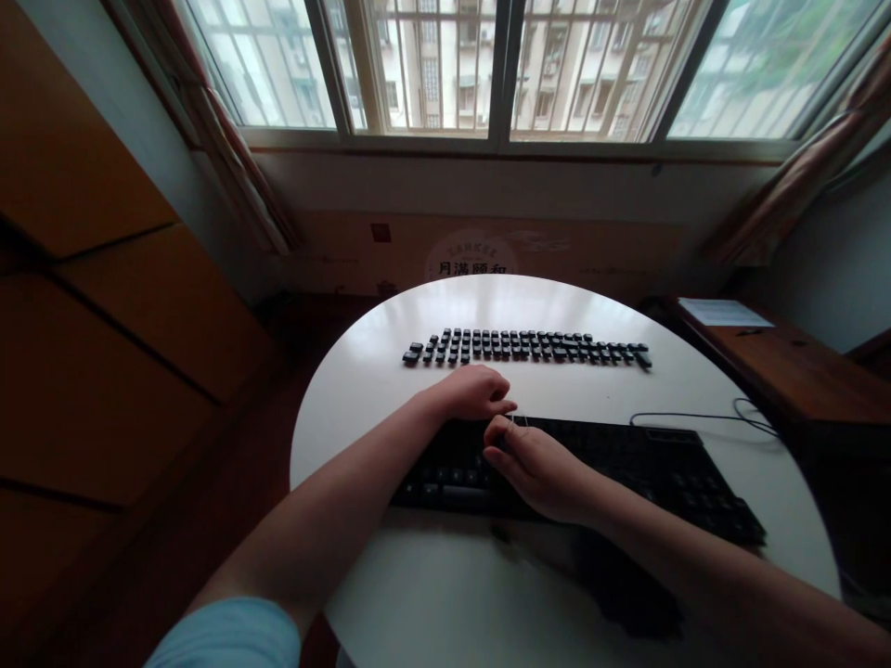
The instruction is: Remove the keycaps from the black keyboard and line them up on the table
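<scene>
A black keyboard [647, 464] lies on the round white table, with keycaps still on its lower left and right parts. Above its middle, my right hand [539, 468] is closed around what looks like a wire keycap puller [519, 420]; only its thin wire loops show. My left hand [473, 391] is just beyond the keyboard's back edge, fingers curled in beside the wire loops. Whatever it pinches is hidden. Behind both hands, many loose black keycaps [515, 347] stand in rows.
The round white table [355, 371] has a curved edge. A black cable [689, 417] runs off right. Near the front lies a blurred dark patch [626, 589]. A wooden desk [786, 362] with a paper sheet [724, 312] stands at right, orange cabinets [104, 371] at left.
</scene>
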Demonstrator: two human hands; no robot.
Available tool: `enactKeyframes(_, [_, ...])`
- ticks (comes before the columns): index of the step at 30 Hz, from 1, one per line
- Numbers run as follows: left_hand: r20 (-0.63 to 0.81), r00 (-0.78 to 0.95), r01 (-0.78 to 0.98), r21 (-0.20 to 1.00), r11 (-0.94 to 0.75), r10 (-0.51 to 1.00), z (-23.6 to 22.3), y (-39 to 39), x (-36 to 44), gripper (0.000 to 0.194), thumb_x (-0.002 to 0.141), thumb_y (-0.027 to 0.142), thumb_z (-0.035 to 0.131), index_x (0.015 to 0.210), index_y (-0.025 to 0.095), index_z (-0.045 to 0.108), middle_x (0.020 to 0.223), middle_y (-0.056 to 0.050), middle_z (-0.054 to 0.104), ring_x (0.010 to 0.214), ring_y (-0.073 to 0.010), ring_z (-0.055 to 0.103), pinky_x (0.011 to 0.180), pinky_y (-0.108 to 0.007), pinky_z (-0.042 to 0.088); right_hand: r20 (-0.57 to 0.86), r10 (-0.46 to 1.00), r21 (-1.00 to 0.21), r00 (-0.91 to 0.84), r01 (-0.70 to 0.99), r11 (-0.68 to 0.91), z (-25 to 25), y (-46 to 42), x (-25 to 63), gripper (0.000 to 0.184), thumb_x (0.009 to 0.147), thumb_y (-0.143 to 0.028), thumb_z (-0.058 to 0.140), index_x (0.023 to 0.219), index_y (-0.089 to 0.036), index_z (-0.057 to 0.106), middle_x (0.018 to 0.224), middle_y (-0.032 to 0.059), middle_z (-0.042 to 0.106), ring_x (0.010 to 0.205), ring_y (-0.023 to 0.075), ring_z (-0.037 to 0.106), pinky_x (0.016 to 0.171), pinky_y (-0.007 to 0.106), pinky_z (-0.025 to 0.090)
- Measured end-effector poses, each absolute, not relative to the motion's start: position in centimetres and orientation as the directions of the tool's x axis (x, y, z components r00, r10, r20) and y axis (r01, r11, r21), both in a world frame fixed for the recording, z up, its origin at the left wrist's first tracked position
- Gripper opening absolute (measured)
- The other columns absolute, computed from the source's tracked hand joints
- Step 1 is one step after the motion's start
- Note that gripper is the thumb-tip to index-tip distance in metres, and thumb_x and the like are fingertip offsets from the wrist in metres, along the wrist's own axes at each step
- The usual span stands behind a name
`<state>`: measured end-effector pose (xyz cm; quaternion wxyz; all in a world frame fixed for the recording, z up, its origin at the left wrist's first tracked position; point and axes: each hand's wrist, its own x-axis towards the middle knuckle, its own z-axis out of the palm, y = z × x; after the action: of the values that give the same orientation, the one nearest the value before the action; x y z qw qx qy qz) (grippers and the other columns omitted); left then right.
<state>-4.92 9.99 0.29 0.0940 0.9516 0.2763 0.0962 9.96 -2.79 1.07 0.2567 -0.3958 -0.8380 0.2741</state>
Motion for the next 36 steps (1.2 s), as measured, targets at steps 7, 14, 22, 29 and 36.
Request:
enactKeyframes(7, [0.145,0.819,0.517,0.232,-0.824,0.555,0.3,9.8,-4.9,0.031,0.082,0.038,0.062,0.059,0.017,0.057,0.064,-0.001,0.06,0.06,-0.0139,0.051,0.055,-0.025,0.031,0.303,0.799,-0.68,-0.52,0.469,0.563,-0.2,-3.0,9.9,0.01,0.097,-0.029,0.045,0.092,-0.021,0.045,0.068,-0.0024,0.052,0.058,0.0132,0.048,0.058,0.025,0.033])
enactKeyframes(14, [0.151,0.815,0.502,0.3,-0.811,0.56,1.8,9.9,-5.3,0.039,0.093,0.04,0.046,0.067,0.016,0.06,0.071,-0.004,0.061,0.065,-0.0154,0.052,0.06,-0.026,0.036,0.415,0.886,-0.875,-0.206,0.178,0.451,-1.2,-2.9,11.3,0.018,0.101,-0.038,0.038,0.096,-0.022,0.043,0.058,-0.007,0.042,0.046,0.01,0.041,0.047,0.022,0.035])
enactKeyframes(22, [-0.001,0.847,0.349,0.755,-0.555,0.532,6.7,7.5,-5.9,0.045,0.099,0.047,0.029,0.093,0.015,0.06,0.077,-0.002,0.059,0.067,-0.0139,0.054,0.061,-0.024,0.044,0.627,0.761,-0.695,-0.164,0.323,0.642,2.1,-2.8,13.3,0.007,0.093,-0.022,0.047,0.089,-0.02,0.053,0.075,0.0013,0.057,0.06,0.0126,0.055,0.055,0.025,0.044])
enactKeyframes(29, [0.111,0.799,0.427,0.587,-0.688,0.591,6.3,5.0,-5.6,0.036,0.1,0.041,0.029,0.085,0.018,0.053,0.081,-0.002,0.058,0.073,-0.0158,0.052,0.069,-0.027,0.042,0.68,0.699,-0.592,-0.221,0.397,0.702,3.5,-3.3,13.7,0.024,0.098,-0.026,0.041,0.082,-0.02,0.058,0.082,0.0061,0.058,0.069,0.0165,0.056,0.063,0.032,0.046])
enactKeyframes(36, [0.192,0.728,0.413,0.645,-0.644,0.659,4.0,4.2,-6.5,0.039,0.1,0.044,0.025,0.078,0.019,0.046,0.075,-0.001,0.053,0.07,-0.0159,0.048,0.065,-0.027,0.039,0.778,0.627,-0.532,-0.044,0.485,0.694,4.4,-3.7,13.5,0.035,0.101,-0.03,0.033,0.081,-0.021,0.06,0.113,0.0106,0.059,0.109,0.0258,0.055,0.095,0.046,0.041])
